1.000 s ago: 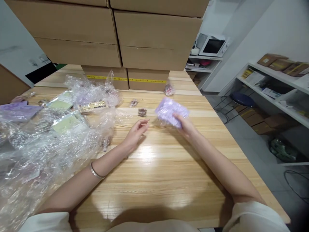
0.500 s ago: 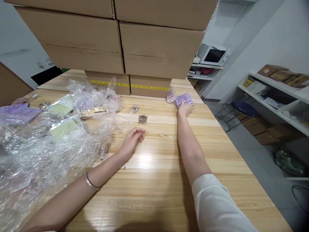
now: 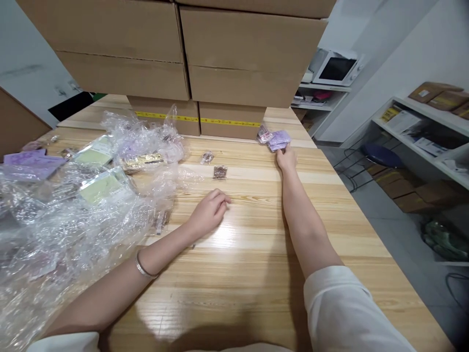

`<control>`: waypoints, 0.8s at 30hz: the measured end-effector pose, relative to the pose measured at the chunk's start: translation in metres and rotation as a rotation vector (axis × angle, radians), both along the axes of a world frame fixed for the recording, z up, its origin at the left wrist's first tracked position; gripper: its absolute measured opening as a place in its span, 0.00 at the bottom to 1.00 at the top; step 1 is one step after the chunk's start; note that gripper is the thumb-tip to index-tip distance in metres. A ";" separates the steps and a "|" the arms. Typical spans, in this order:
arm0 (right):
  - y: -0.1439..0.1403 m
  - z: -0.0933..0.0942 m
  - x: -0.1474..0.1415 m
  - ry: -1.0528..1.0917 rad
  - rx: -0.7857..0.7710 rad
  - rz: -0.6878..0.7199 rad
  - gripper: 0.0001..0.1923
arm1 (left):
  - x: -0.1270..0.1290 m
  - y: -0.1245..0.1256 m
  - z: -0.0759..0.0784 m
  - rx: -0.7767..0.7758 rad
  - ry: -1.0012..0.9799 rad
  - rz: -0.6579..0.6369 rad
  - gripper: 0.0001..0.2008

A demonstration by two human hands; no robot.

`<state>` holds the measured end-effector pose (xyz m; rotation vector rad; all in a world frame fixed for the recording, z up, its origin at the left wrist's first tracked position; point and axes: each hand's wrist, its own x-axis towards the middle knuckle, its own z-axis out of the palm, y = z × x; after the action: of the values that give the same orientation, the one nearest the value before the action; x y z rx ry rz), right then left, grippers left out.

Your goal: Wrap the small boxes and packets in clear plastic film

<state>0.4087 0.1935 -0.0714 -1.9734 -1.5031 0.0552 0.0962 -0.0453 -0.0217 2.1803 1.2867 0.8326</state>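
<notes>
My left hand (image 3: 209, 211) rests on the wooden table with its fingers loosely bent and nothing in them. Just beyond it lies a small clear packet with dark brown contents (image 3: 220, 172). Another small clear packet (image 3: 207, 157) sits a bit farther back. At the far right my right hand (image 3: 287, 159) has its thumb and fingers at the near edge of a purple packet (image 3: 279, 139); part of the grip is hidden by the hand. Touching that packet on its left is a small clear packet with reddish contents (image 3: 263, 133).
Crumpled clear plastic wrapping (image 3: 91, 234) covers the table's left side, with pale green packets (image 3: 100, 186) and purple packets (image 3: 34, 164) among it. Stacked cardboard boxes (image 3: 234, 83) stand along the back. Right of the table are a blue stool (image 3: 379, 154) and shelves (image 3: 437, 156).
My right hand has drawn back from on top of the purple packet to its near edge. The packet now sits closer against the clear packet beside it. My left hand has shifted slightly right.
</notes>
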 end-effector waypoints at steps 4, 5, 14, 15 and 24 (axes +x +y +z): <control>-0.020 -0.003 -0.021 -0.074 -0.119 -0.197 0.42 | -0.014 0.013 0.000 0.234 0.502 0.237 0.22; -0.026 -0.002 -0.027 -0.095 -0.137 -0.225 0.44 | -0.019 0.017 0.000 0.245 0.587 0.325 0.25; -0.112 0.019 -0.070 -0.251 -0.043 0.351 0.35 | -0.028 0.016 0.029 0.076 0.751 0.407 0.18; -0.126 0.024 -0.075 -0.225 0.000 0.526 0.35 | -0.021 0.009 0.034 0.110 0.648 0.327 0.18; -0.213 0.088 -0.087 0.571 -0.359 1.321 0.19 | 0.016 -0.036 0.078 -0.436 -0.704 -0.337 0.13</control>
<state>0.3219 -0.0192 0.0168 -0.7000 -2.1410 1.3592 0.1119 -0.0808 0.0563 1.4910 0.6459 0.9476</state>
